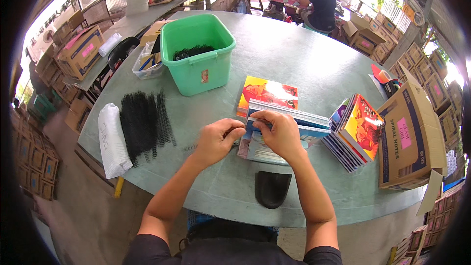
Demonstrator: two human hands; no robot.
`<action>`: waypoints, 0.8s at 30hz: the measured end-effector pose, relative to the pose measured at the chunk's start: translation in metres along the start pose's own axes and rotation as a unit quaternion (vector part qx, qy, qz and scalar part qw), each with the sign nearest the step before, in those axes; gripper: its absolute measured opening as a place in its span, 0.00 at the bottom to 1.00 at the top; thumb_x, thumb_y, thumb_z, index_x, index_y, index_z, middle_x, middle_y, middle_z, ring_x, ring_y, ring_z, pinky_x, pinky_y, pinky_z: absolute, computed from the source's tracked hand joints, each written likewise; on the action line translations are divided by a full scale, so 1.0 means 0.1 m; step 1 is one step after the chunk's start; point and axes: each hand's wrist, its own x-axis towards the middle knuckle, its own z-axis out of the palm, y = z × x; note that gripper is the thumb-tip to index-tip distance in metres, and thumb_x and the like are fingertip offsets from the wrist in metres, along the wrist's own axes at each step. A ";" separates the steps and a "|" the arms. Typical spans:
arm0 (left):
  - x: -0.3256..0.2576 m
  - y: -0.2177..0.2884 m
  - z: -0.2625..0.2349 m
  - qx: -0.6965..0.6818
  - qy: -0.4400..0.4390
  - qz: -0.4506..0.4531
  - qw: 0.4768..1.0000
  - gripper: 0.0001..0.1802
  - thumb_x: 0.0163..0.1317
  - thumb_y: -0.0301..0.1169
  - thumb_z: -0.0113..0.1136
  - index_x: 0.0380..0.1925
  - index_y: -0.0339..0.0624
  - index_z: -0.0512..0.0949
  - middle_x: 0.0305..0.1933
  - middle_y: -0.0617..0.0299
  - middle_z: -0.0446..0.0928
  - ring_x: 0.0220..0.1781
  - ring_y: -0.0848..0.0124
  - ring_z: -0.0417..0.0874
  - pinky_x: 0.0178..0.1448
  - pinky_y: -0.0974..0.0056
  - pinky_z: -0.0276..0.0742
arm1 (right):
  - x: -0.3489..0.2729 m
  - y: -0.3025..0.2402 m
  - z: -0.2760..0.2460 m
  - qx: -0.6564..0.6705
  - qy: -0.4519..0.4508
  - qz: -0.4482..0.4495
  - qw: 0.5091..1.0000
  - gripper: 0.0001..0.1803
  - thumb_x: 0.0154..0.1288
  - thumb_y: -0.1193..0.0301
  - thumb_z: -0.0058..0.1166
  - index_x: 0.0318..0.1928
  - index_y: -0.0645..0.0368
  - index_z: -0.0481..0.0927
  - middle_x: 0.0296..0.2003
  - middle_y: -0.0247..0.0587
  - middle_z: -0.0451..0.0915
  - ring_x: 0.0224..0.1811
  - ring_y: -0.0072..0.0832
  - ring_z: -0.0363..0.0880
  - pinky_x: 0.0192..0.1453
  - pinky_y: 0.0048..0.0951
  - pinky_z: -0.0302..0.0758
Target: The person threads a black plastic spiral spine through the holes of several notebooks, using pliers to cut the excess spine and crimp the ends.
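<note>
My left hand [218, 140] is closed in a pinch at the left end of a notebook. A thin, blurred spiral coil [189, 148] trails out on its left side and seems to pass into the fingers. With thumb and fingers, my right hand [279, 135] grips the upper edge of the notebook [316, 126], which is tilted up with its pages edge-on. Under both hands lie more notebooks, blue and pale, partly hidden. Just beyond is a stack of notebooks with red and yellow covers [267, 93]. A black curved pad [272, 190] lies near the table's front edge.
Black spiral coils [142, 125] lie beside a white wrapped roll [114, 140] at left. A green tub [201, 68] holds more coils. At right, stacked notebooks [360, 127] stand by an open cardboard box [409, 140]. A person [321, 7] sits at another table.
</note>
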 end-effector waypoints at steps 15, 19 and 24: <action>0.36 -0.02 -0.20 0.150 -0.032 0.169 0.974 0.13 0.56 0.32 0.64 0.40 0.40 0.77 0.30 0.58 0.74 0.27 0.66 0.75 0.33 0.64 0.72 | -0.01 0.05 0.13 -0.143 0.047 -0.082 0.985 0.07 0.57 0.68 0.58 0.36 0.53 0.78 0.30 0.35 0.82 0.34 0.34 0.80 0.37 0.34 0.72; 0.35 -0.07 -0.30 0.154 -0.105 0.047 0.981 0.13 0.56 0.35 0.64 0.38 0.39 0.78 0.31 0.58 0.74 0.33 0.65 0.77 0.38 0.62 0.72 | -0.01 0.05 0.09 -0.063 0.064 -0.079 0.993 0.08 0.58 0.64 0.57 0.35 0.53 0.77 0.31 0.33 0.82 0.33 0.34 0.80 0.36 0.35 0.71; -0.02 0.02 0.02 0.339 -0.150 0.199 0.907 0.18 0.50 0.36 0.67 0.41 0.41 0.77 0.40 0.53 0.72 0.44 0.57 0.74 0.49 0.57 0.70 | -0.02 0.08 0.05 -0.077 0.023 -0.047 0.996 0.10 0.58 0.64 0.59 0.37 0.55 0.78 0.34 0.38 0.82 0.35 0.37 0.81 0.40 0.36 0.73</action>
